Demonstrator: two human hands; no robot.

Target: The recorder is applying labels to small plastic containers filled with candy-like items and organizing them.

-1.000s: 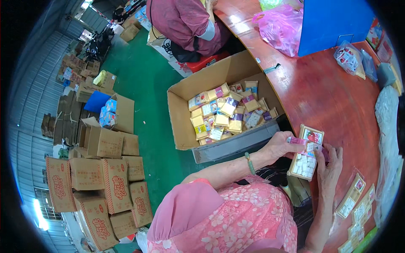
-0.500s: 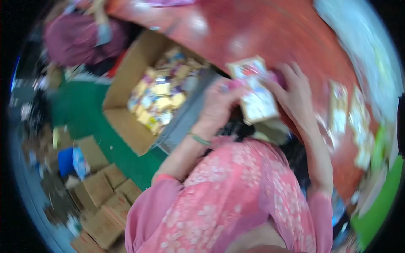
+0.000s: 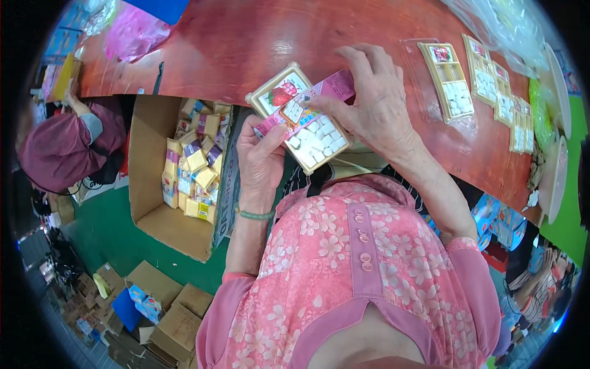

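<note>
In front of my chest is a shallow cream tray (image 3: 318,147) of small white pieces, with a strawberry-printed card at its far end. A pink printed paper band (image 3: 329,88) lies across its middle. My left hand (image 3: 261,147) is closed on the tray's left side, its thumb pressing the band's near end. Over the tray's right side is my right hand (image 3: 375,101). Its thumb touches the band while its fingers arch apart above the band's far end. What lies under the tray is hidden.
Similar filled trays (image 3: 452,80) lie on the red table (image 3: 233,43) at right, beside clear plastic (image 3: 510,27). A large cardboard box (image 3: 144,160) of banded packs stands at my left. Beyond it a person (image 3: 74,141) in maroon sits. Flattened cartons (image 3: 175,329) lie lower left.
My view has turned, and the blur has gone. Both hands stay at the tray. The right hand's fingers have lifted and spread, and the pink band now crosses the tray plainly.
</note>
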